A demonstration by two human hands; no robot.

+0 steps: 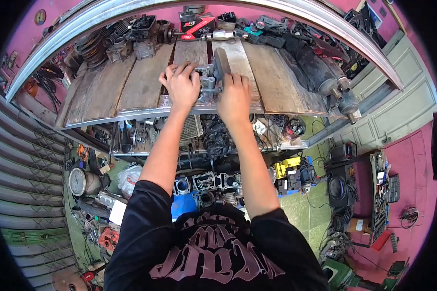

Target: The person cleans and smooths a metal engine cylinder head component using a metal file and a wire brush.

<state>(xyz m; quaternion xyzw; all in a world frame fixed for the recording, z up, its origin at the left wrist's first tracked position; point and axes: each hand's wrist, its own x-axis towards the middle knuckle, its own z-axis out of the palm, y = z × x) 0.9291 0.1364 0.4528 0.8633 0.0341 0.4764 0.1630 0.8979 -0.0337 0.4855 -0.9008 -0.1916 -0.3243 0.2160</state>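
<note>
Near the front edge of the wooden bench (pixel 145 82) sits a grey metal engine part (pixel 208 83) that looks like a small cylinder head. My left hand (pixel 183 88) rests against its left side, fingers curled over the top edge. On the other side, my right hand (pixel 234 99) is closed around the near end of a flat grey-brown bar (pixel 222 60). The bar points away from me and tilts across the right side of the engine part. My fingers hide where the bar meets the metal.
Engine casings (pixel 145 46), a red box (pixel 197 26) and a metal shaft (pixel 223 35) line the bench's back. At right lies a dark exhaust muffler (pixel 318 68). Tools and parts fill the shelf (pixel 141 143) below. Cylinder blocks (pixel 182 185) stand on the floor near me.
</note>
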